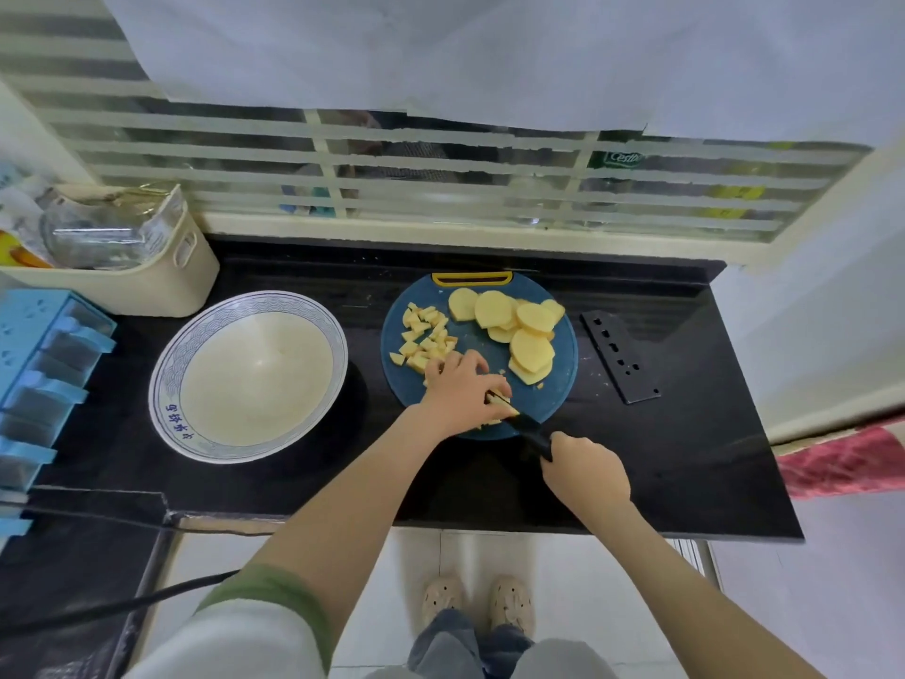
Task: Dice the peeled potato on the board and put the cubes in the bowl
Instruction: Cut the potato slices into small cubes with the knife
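Observation:
A round dark-blue cutting board [563, 365] with a yellow handle lies on the black counter. Several yellow potato slices [509, 321] are fanned over its back and right side. A pile of potato cubes [425, 338] sits on its left part. My left hand [460, 392] holds down a few potato pieces [507, 408] at the board's front, fingers curled over them. My right hand [585, 470] grips the black handle of a knife [526, 426], whose blade lies in those pieces. The white bowl [205, 330] with a blue patterned rim stands left of the board and holds nothing.
A black perforated metal plate [619, 355] lies right of the board. A cream basket [161, 281] with bags stands at the back left, and a blue rack [39, 365] at the far left. A black cable [98, 605] crosses the lower left. The counter's front edge [538, 526] is near my body.

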